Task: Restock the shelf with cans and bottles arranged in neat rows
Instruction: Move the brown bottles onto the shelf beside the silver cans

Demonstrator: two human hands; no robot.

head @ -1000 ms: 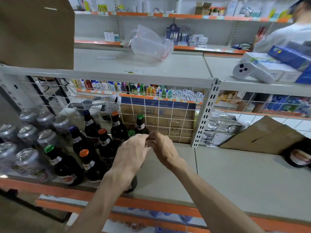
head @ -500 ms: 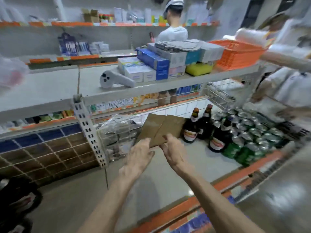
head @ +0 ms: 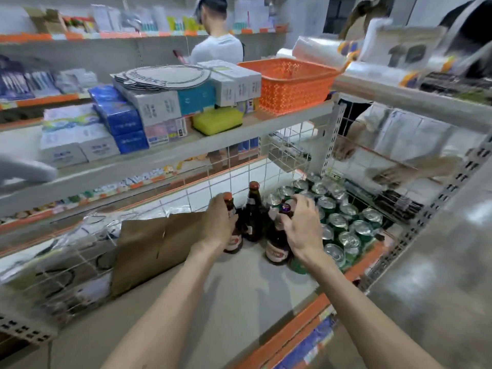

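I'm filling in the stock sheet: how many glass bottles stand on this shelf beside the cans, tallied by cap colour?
Red-orange cap: 2, the left bottle, gripped by the left hand, and the rear bottle.
Purple cap: 1, the right bottle, gripped by the right hand.
Total: 3 bottles.

Grey shelf board (head: 253, 291) bare nearside; brown cardboard sheet (head: 154, 246) blocks left of left hand (head: 217, 226), silver-topped green cans (head: 346, 227) right of right hand (head: 302, 233).
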